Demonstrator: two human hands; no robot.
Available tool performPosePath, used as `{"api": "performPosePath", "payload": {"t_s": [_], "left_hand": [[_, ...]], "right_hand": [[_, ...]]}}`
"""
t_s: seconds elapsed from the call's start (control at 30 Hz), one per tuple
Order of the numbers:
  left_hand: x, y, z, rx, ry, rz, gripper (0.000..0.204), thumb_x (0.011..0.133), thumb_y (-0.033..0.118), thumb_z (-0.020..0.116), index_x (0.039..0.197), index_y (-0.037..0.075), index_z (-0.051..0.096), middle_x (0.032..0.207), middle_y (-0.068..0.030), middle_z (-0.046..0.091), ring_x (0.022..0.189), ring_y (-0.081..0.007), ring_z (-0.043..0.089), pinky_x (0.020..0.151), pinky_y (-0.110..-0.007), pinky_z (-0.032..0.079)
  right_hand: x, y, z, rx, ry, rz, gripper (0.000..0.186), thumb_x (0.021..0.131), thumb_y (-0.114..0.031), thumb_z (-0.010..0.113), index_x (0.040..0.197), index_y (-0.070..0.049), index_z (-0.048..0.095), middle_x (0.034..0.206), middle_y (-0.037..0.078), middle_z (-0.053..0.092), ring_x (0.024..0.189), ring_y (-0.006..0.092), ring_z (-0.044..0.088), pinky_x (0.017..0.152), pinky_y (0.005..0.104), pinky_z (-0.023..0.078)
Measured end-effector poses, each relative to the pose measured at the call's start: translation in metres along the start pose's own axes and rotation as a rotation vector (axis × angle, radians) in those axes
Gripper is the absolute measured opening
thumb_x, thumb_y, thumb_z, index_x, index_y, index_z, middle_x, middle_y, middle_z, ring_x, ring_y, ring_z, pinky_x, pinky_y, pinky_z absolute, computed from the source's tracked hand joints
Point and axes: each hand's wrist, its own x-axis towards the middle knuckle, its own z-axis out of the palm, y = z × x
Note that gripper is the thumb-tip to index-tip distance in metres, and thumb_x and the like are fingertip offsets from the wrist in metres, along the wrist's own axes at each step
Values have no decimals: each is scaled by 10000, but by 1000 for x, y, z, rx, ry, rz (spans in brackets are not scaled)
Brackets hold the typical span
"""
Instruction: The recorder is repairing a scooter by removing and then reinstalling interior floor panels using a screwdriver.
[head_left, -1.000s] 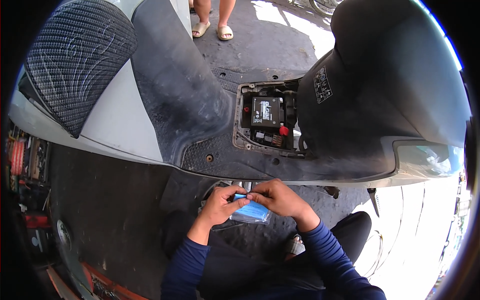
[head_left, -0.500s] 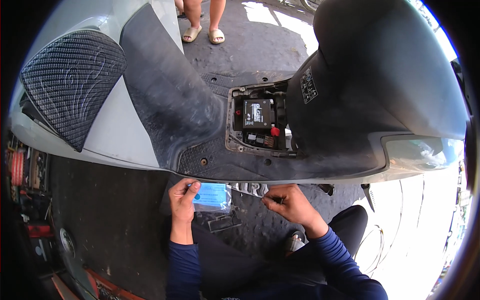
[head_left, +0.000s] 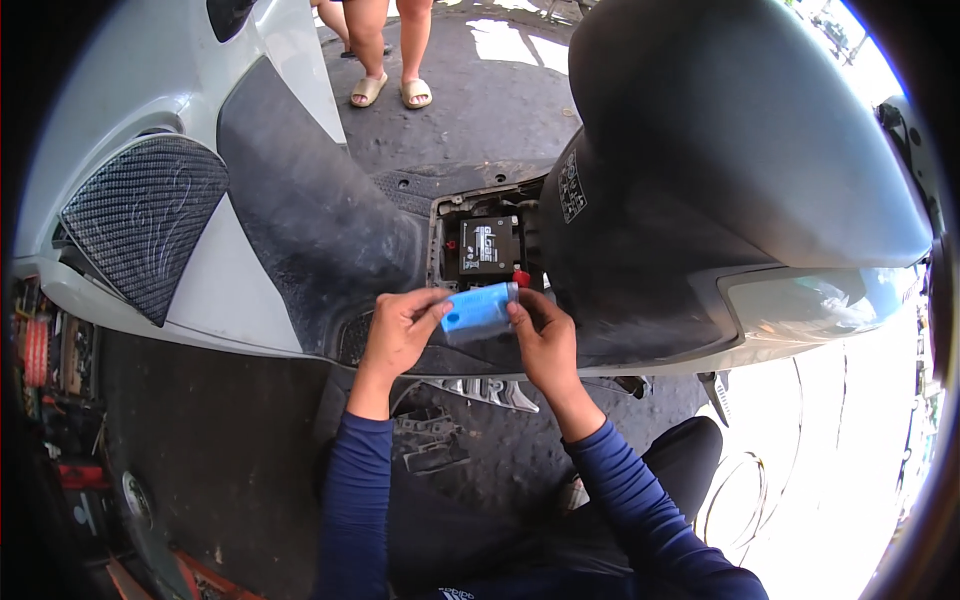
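Both hands hold a small clear plastic packet with a blue insert (head_left: 478,306), raised over the near edge of a scooter's floorboard (head_left: 355,338). My left hand (head_left: 398,338) pinches its left end, and my right hand (head_left: 545,340) grips its right end. Just behind the packet is an open compartment (head_left: 437,235) with a black battery (head_left: 485,245) and a red terminal cover (head_left: 521,277). The packet and hands hide part of the compartment's near side.
The black seat body (head_left: 740,160) rises at right, the gray front body (head_left: 120,80) at left. Another person's sandalled feet (head_left: 416,93) stand beyond the scooter. Tools (head_left: 45,350) lie at far left. A cable (head_left: 760,480) and metal step (head_left: 490,393) are below.
The packet has risen from below the scooter's edge to over the floorboard. My right hand, apart from it half a second ago, now grips it again. The view has shifted.
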Motion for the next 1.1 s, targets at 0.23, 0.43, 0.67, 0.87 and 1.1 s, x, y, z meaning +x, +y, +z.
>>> {"api": "performPosePath", "payload": {"t_s": [0.23,0.43,0.67,0.87,1.1], "left_hand": [[82,-51,69,1029,21,454,275,879,162,641,1123,39,674,1203,-128,666,1143,-323,612,1003,-418,464],[53,-15,40,852,161,515,300,882,164,644,1140,13,647,1238,-150,640,1159,-317,600,991,-441,459],[-142,36,92,216,-156,320,613,986,470,432,1269,-59,559,1334,-247,542,1308,-408,471,1096,-518,325],[-216,-105,58,552,253,-500,738,961,515,457,1480,13,308,1535,-265,273,1434,-431,237,1155,-556,189],[-261,-217,-21,360,8,-1119,494,929,379,604,1270,22,580,1302,-253,569,1131,-399,592,921,-461,488]], "right_hand": [[-48,7,-26,-281,-34,-416,242,810,-12,690,1044,12,633,1045,165,630,952,345,619,832,388,504],[-109,41,-54,-225,-148,-458,218,790,24,688,1003,9,644,976,154,641,883,323,629,777,390,509],[-174,155,38,1501,-471,899,806,966,-676,304,1428,-26,425,1454,183,453,1333,329,446,1074,455,394],[-146,52,82,1172,-511,988,930,926,-735,321,1509,-12,280,1562,195,294,1417,339,332,1151,443,269],[-197,224,100,-233,-458,569,635,873,-401,706,1292,40,520,1134,196,638,1021,267,624,857,368,491]]}}
